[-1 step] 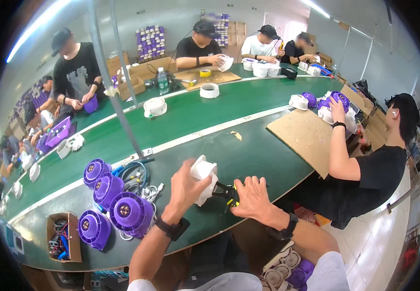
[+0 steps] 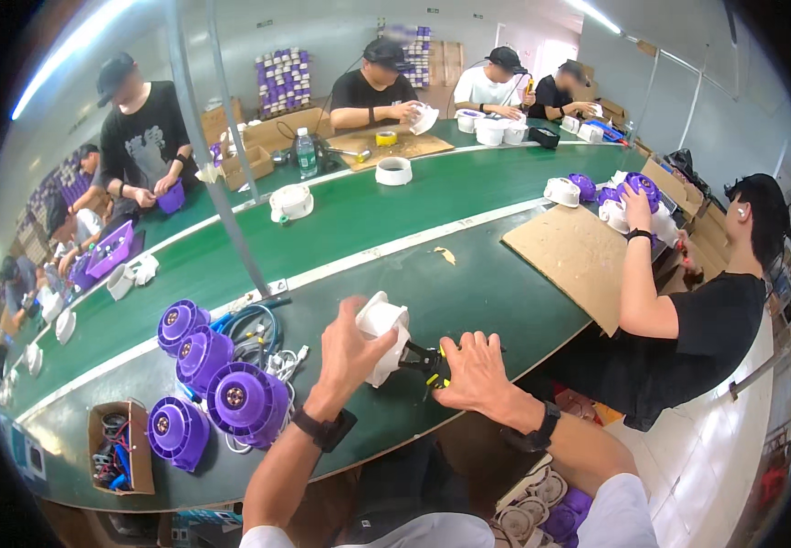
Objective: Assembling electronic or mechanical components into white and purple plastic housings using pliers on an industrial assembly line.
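The left hand [image 2: 350, 352] is curled firmly around a white cup-shaped housing [image 2: 382, 320], smooth, hard-looking plastic with a flared rim, held tilted above the near edge of the bench. The right hand [image 2: 477, 374] is wrapped around the black-and-yellow handles of a pair of pliers [image 2: 427, 363], whose dark metal nose meets the lower right side of the housing; whether the jaws bite the plastic cannot be told. To the left sit four round purple housings [image 2: 251, 416], stepped and ribbed, with open slots around their rims. Soft loops of blue and white cable [image 2: 263, 331] lie beside them, and a brown cardboard box [image 2: 142, 447] holds a tangle of wires and blue-handled pieces. The bench [image 2: 468, 274] has a flat dark green top, with a scuffed brown board [image 2: 567, 256] set at an angle to the right. Beyond a pale strip [image 2: 395, 242] runs a smooth green belt [image 2: 340, 215] carrying a plain white ring [image 2: 394, 172] and a knobbly white housing [image 2: 291, 203]. A slim grey metal post [image 2: 231, 219] rises in front of it. Several people work along the far side, and a person in black [image 2: 706, 310] works at right, above pale glossy floor tiles [image 2: 687, 457].
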